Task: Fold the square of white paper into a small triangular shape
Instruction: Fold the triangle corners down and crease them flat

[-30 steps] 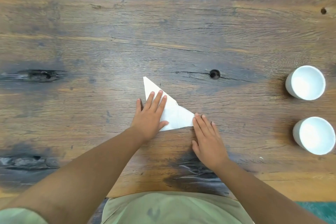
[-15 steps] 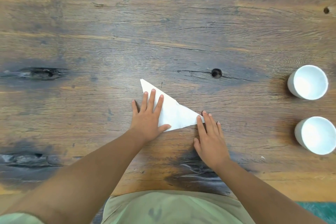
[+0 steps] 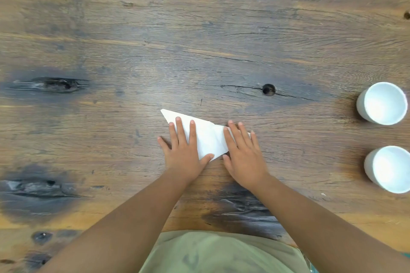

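The white paper lies flat on the wooden table as a folded triangle, its sharp tip pointing up and left. My left hand presses flat on the paper's left part, fingers spread and thumb on the lower edge. My right hand lies flat over the paper's right corner, hiding most of it. Neither hand grips the paper; both palms face down on it.
Two white cups stand at the right edge of the table, one farther and one nearer. Dark knot holes dot the wood. My green shirt fills the bottom of the view.
My right hand slid up and left from beside the paper onto its right corner. The paper turned a little, its long edge lying flatter. My left hand stayed pressed on it.
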Available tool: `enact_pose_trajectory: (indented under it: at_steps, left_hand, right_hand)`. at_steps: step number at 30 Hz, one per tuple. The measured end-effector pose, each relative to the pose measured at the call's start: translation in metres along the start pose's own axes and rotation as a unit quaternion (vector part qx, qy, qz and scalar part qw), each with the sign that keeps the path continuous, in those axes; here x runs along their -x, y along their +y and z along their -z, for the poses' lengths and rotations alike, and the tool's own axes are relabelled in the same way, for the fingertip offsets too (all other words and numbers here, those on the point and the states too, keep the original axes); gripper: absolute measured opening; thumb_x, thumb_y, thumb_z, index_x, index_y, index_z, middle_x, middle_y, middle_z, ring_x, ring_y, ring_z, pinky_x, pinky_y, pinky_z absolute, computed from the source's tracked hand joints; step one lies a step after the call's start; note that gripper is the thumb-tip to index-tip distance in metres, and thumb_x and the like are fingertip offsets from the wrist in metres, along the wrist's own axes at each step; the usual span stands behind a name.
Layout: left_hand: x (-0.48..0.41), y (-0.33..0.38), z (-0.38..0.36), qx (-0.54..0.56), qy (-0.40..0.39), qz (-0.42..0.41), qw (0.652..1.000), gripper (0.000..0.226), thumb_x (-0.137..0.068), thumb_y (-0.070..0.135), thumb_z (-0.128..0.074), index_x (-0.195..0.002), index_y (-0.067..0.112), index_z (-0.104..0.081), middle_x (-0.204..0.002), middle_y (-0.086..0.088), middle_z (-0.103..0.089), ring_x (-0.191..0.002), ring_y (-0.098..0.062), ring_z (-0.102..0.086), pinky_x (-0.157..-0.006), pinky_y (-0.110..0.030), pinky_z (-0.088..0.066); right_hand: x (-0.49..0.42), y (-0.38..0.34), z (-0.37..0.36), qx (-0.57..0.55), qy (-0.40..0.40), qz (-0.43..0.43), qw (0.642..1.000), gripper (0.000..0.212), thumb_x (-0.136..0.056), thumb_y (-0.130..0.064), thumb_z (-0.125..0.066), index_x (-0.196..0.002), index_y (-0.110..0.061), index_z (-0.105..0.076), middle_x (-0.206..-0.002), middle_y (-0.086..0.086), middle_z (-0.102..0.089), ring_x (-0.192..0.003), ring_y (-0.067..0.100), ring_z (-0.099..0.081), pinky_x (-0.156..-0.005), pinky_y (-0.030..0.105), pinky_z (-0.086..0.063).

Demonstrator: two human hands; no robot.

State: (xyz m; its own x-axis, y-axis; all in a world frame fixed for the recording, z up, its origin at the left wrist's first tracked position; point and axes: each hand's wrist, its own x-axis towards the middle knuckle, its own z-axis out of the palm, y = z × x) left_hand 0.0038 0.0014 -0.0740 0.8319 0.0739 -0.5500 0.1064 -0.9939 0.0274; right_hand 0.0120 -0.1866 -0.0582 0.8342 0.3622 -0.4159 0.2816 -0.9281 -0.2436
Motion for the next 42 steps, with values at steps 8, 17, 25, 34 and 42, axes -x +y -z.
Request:
enact_pose_trajectory:
  at_steps: [8,17,25,34,42]
  left_hand:
    - [0.007,0.004,-0.003,0.018,-0.007,0.022,1.0,0.114,-0.08,0.086,-0.031,-0.15,0.019,0.029,-0.156,-0.022,0.034,-0.147,-0.044,0.019,-0.112,-0.073,-0.004]
    - [0.01,0.004,-0.002,0.027,-0.013,0.038,0.999,0.118,-0.08,0.085,-0.034,-0.151,0.012,0.027,-0.155,-0.027,0.033,-0.147,-0.048,0.017,-0.113,-0.073,-0.005]
    - [0.009,-0.008,0.004,0.026,0.019,-0.017,0.999,0.101,-0.087,0.08,-0.023,-0.154,0.02,0.022,-0.16,-0.012,0.032,-0.149,-0.037,0.021,-0.114,-0.069,-0.003]
    - [0.002,-0.038,0.004,0.013,0.008,-0.083,0.996,0.09,-0.09,0.075,-0.025,-0.155,0.029,0.019,-0.161,0.001,0.031,-0.149,-0.023,0.026,-0.116,-0.066,0.004]
    - [0.018,-0.03,-0.01,0.004,0.022,-0.053,0.998,0.091,-0.09,0.077,-0.022,-0.157,0.023,0.008,-0.165,-0.015,0.01,-0.151,-0.036,0.015,-0.116,-0.066,0.001]
  right_hand:
    - [-0.02,-0.005,-0.006,0.039,-0.034,0.019,0.998,0.072,-0.098,-0.039,-0.042,-0.157,-0.022,-0.004,-0.165,0.011,0.009,-0.151,0.033,0.01,-0.121,0.055,-0.002]
    - [-0.007,0.018,-0.006,0.059,-0.037,-0.003,0.998,0.069,-0.1,-0.04,-0.038,-0.157,-0.02,-0.004,-0.166,0.008,0.005,-0.151,0.033,0.006,-0.12,0.057,-0.008]
    - [-0.004,0.007,0.0,0.02,-0.004,-0.006,1.0,0.07,-0.098,-0.036,-0.045,-0.156,-0.011,-0.014,-0.165,0.01,-0.007,-0.152,0.028,-0.003,-0.121,0.054,-0.013]
    - [0.001,-0.011,-0.002,0.026,0.04,0.044,0.998,0.062,-0.09,-0.033,-0.062,-0.144,-0.01,-0.042,-0.151,0.017,-0.04,-0.137,0.034,-0.04,-0.112,0.047,-0.034]
    - [0.006,-0.007,-0.003,0.027,0.009,0.009,1.0,0.066,-0.094,-0.036,-0.055,-0.151,-0.012,-0.032,-0.158,0.015,-0.029,-0.147,0.035,-0.023,-0.119,0.056,-0.022]
